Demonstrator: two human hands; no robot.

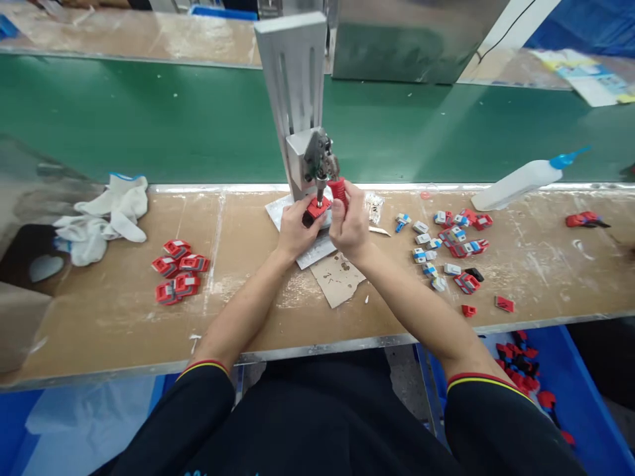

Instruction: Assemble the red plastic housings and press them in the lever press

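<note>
My left hand (294,231) is closed on a small red and black plastic toy part (316,210), holding it beneath the tip of a metal toggle clamp (320,158). The clamp is fixed to an upright slotted metal stand (295,79). Around the clamp's red handle (338,192) my right hand (351,221) has its fingers wrapped. The clamp's plunger points down onto the top of the part; whether it presses on it I cannot tell. Below both hands lie a metal base plate (317,251) and a torn piece of cardboard (338,277).
Several red toy parts (181,268) are grouped at left, near white gloves (116,211). Red, white and blue pieces (451,244) lie scattered at right, with a white squeeze bottle (518,182) behind. A green belt (149,125) runs beyond; a blue bin (570,370) stands below the table.
</note>
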